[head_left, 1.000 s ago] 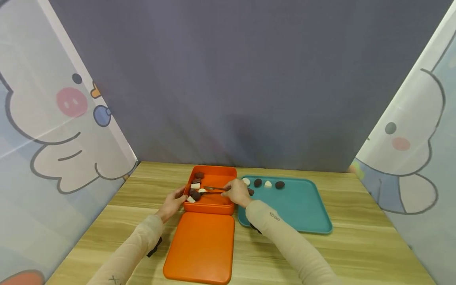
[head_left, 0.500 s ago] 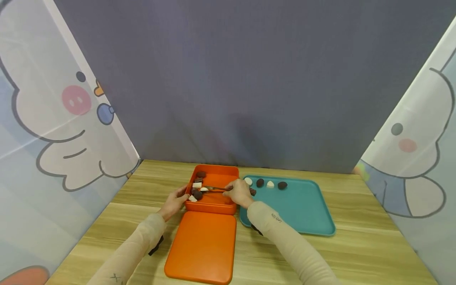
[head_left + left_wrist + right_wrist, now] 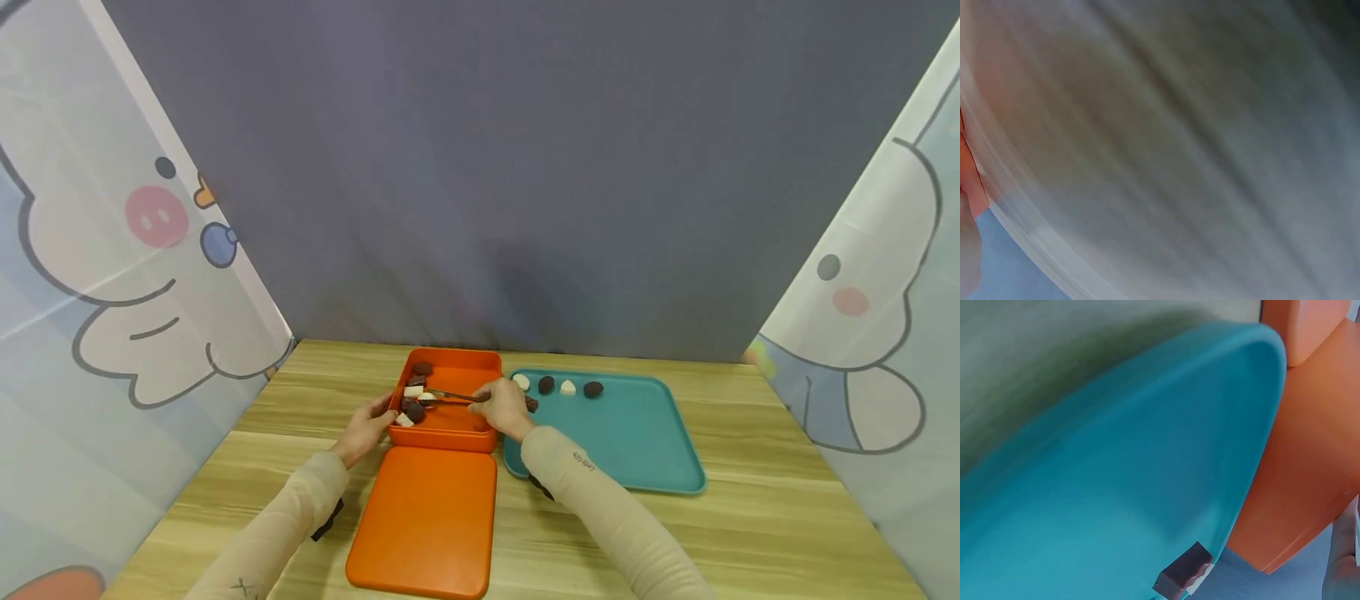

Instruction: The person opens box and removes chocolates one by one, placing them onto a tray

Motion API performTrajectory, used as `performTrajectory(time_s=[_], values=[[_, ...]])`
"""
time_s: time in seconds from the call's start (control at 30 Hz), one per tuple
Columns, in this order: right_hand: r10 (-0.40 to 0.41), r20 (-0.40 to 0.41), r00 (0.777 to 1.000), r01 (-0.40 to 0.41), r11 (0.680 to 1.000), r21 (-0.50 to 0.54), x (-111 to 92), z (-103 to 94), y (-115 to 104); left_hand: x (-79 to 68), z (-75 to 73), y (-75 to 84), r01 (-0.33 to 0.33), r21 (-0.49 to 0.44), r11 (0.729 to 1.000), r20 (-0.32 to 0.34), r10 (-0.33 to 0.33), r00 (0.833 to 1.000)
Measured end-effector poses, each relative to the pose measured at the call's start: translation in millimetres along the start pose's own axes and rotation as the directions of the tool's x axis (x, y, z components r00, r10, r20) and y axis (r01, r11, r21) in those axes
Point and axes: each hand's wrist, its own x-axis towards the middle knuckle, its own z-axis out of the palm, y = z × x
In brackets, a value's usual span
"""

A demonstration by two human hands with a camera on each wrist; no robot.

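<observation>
In the head view my right hand [image 3: 504, 407] holds slim tongs [image 3: 457, 397], their tips at a white, shell-like chocolate [image 3: 427, 400] inside the orange box [image 3: 444, 442]. Around that piece lie several others, among them a dark round chocolate [image 3: 416, 412] and a white block [image 3: 405, 420]. My left hand [image 3: 366, 429] grips the left wall of the box near its front corner, thumb at the rim. Beneath the right hand, a dark brown chocolate block [image 3: 1184, 572] lies in the teal tray. The left wrist view is mostly covered by blurred fabric.
The teal tray [image 3: 622, 442] stands right of the box, with a row of dark and white chocolates along its far side. An orange lid [image 3: 423, 525] lies flat in front of the box. A grey curtain [image 3: 487, 183] hangs behind the wooden table [image 3: 765, 500].
Both hands stay almost in place. The tongs' tips have shifted slightly around the white shell-like chocolate, while the view has moved a little.
</observation>
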Motion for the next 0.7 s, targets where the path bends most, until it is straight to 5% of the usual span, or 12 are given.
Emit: performTrajectory(time_s=[0.7], values=[[0.060, -0.007, 0.998, -0.058, 0.990, 0.128, -17, -11.9, 7, -1.3, -0.6, 0.4, -0.013, -0.009, 1.000, 0.006, 0.013, 1.000]])
